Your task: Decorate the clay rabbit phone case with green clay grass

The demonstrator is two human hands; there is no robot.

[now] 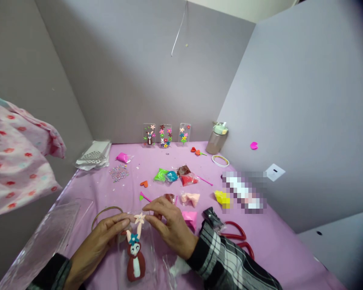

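A clear phone case [153, 251] lies in front of me, bearing a brown clay rabbit [136, 266] with a white belly and a blue flower [134, 239] at its ears. At the top of the case is a pale peach clay flower [140, 218]. My left hand [104, 233] is closed at the case's upper left edge, fingertips beside the flower's left petals. From the right, my right hand [172, 229] has thumb and forefinger bent at the flower's right petals. The contact under its fingertips is partly hidden.
Bags of coloured clay [171, 176] are scattered mid-table. Three decorated cases [165, 135] lean on the back wall near a bottle [217, 139]. Red-handled scissors [237, 233] lie right of my right arm, a tape roll [220, 161] farther back. Patterned cloth [21, 157] hangs at left.
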